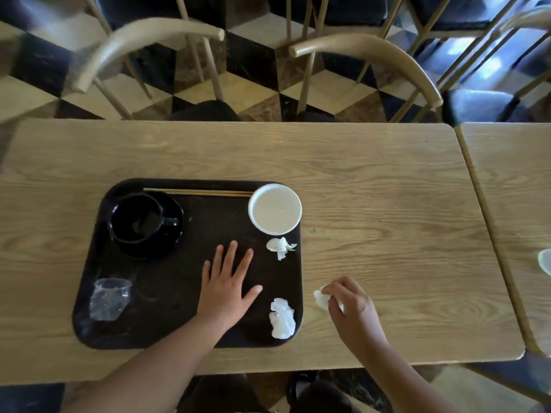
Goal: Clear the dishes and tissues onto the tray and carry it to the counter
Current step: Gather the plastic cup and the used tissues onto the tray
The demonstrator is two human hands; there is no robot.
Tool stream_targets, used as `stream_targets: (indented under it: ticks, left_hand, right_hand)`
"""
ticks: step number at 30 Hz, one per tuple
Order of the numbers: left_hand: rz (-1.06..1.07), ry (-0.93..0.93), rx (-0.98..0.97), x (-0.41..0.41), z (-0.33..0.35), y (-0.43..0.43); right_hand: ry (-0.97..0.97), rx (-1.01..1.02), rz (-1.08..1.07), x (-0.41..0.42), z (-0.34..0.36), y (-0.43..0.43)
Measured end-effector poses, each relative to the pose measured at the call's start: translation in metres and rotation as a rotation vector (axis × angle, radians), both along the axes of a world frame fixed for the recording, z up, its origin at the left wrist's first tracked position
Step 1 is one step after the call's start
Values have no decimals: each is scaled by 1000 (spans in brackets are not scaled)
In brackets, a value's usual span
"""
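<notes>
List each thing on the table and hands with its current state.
tray: flat on table, loaded
black cup: upright on black saucer
chopsticks: lying along tray's far edge
white bowl: upright, overhanging tray corner
plastic cup: crumpled
two tissues: crumpled on tray
third tissue: pinched by right hand
left hand: open, flat over tray

Left hand (228,283) is flat, palm down, fingers spread and pointing to the far side, thumb stretched out to the right, forearm running back to the near left. Right hand (350,305) sits further right, knuckles up, wrist bent, fingers curled and pinched together at the fingertips (329,293), forearm angling off near right.
</notes>
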State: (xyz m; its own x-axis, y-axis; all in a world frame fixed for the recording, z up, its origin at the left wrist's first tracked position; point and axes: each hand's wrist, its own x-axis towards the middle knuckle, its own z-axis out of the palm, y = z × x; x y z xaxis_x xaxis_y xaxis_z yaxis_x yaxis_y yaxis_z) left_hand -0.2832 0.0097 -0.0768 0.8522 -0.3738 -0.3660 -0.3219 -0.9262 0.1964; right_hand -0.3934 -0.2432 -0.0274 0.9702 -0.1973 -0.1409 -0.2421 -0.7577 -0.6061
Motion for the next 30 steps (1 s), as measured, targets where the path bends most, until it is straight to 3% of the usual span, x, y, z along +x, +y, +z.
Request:
stream_targets:
  ticks: [8,15,30]
  left_hand:
    - [-114,45,-4,3,3,50]
    - [-115,60,31,12,1,79]
    - [-165,93,103,21,12,86]
  right_hand:
    - [11,-5,-104,55,-12,59]
    - [68,-78,-52,74,-24,97]
    - [193,-188,-44,76,-27,108]
